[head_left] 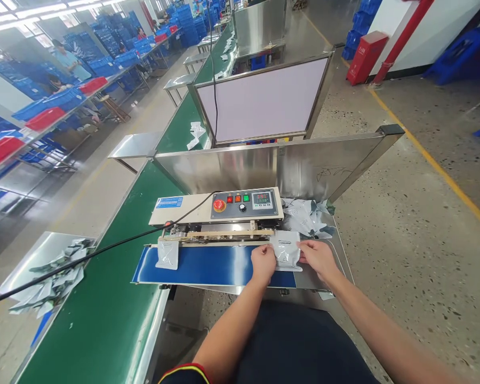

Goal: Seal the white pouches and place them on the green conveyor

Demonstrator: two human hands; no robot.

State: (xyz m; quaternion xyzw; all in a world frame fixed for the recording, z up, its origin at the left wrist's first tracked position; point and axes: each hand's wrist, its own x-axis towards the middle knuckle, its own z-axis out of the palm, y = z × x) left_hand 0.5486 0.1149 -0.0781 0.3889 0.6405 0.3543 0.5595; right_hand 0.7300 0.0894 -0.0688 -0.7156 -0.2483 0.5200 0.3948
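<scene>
A white pouch (287, 250) stands upright between my hands at the right end of the sealing machine (198, 207), its top edge by the sealing band. My left hand (263, 263) is closed at the pouch's left edge, and my right hand (317, 258) pinches its right edge. Beneath them runs the blue conveyor belt (212, 264). Another white pouch (168, 253) hangs from the band at the machine's left end. A heap of white pouches (309, 217) lies just behind my right hand.
Left of the machine runs a long green conveyor (116, 256); a black cable (104, 249) crosses above it. More pouches (58, 277) are piled on a metal side shelf (22, 261). A steel panel (240, 168) stands behind the machine. People work at far-left tables with blue crates.
</scene>
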